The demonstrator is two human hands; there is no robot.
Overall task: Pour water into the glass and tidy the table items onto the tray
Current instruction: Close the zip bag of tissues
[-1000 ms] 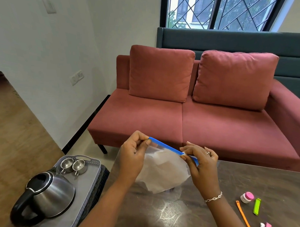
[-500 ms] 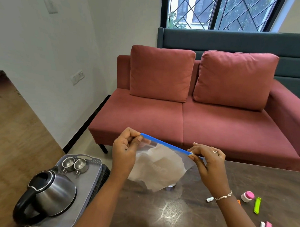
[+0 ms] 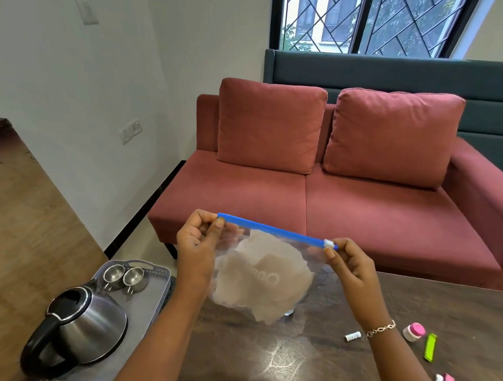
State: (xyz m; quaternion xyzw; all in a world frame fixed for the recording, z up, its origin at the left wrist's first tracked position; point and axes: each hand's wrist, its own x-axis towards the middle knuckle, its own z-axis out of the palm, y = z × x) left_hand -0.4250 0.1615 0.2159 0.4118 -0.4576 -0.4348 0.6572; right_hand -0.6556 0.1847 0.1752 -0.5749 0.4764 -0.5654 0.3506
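Above the counter [image 3: 295, 360], left hand [image 3: 198, 245] and right hand [image 3: 352, 263] pinch opposite ends of the zip bag [image 3: 265, 279]; its strip slopes down rightward, contents indistinct

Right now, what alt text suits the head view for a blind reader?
A left hand and right hand pinch the ends of the blue strip on a clear zip bag above a dark table. A grey tray at left carries a steel kettle and two small steel cups.
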